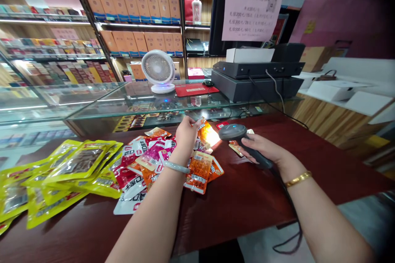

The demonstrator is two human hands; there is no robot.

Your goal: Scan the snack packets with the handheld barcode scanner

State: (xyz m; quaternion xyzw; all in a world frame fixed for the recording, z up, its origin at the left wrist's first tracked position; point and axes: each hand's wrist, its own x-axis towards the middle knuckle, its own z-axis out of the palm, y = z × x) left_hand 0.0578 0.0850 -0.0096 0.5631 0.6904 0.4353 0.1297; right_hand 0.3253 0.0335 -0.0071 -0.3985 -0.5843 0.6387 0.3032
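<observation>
Two-handed: pinching packet (205, 130) in left hand (185, 132), gripping scanner (232, 132) in right hand (266, 148), possibly risking misreads through glare (212, 138).

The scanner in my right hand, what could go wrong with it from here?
Two possible problems. The orange packet in your left hand has a bright glare facing the scanner, which might spoil a reading. And the cable hangs in a loop past the near edge of the table, so it could snag and tug at your right hand.
</observation>
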